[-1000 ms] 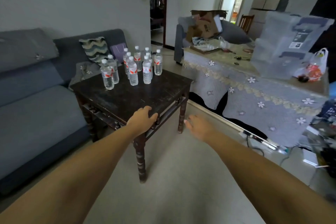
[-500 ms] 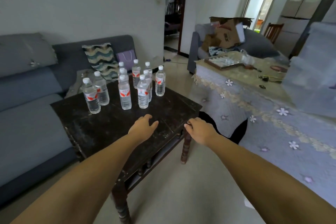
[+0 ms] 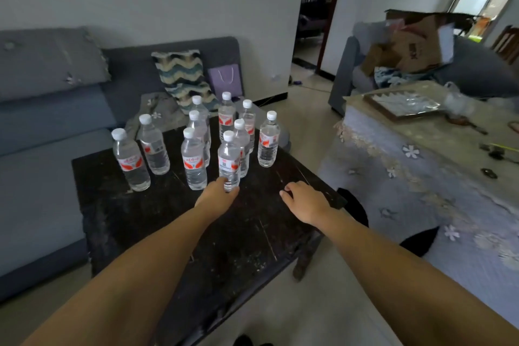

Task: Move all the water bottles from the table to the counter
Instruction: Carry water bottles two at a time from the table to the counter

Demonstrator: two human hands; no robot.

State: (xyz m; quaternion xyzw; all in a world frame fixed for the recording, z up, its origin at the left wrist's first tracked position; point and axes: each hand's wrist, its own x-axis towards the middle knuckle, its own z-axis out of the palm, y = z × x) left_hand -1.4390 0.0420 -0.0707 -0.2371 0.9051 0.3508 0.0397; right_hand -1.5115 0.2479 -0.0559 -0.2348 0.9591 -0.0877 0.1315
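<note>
Reaching over the dark table [image 3: 174,233], the left hand [image 3: 216,196] touches the base of the nearest water bottle [image 3: 229,161]; whether its fingers clasp it cannot be told. The right hand [image 3: 304,201] hovers, fingers loosely spread, holding nothing. Behind, more bottles [image 3: 196,132] stand clustered.

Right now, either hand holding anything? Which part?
Left hand grips the nearest bottle at its base. Right hand holds nothing.
</note>
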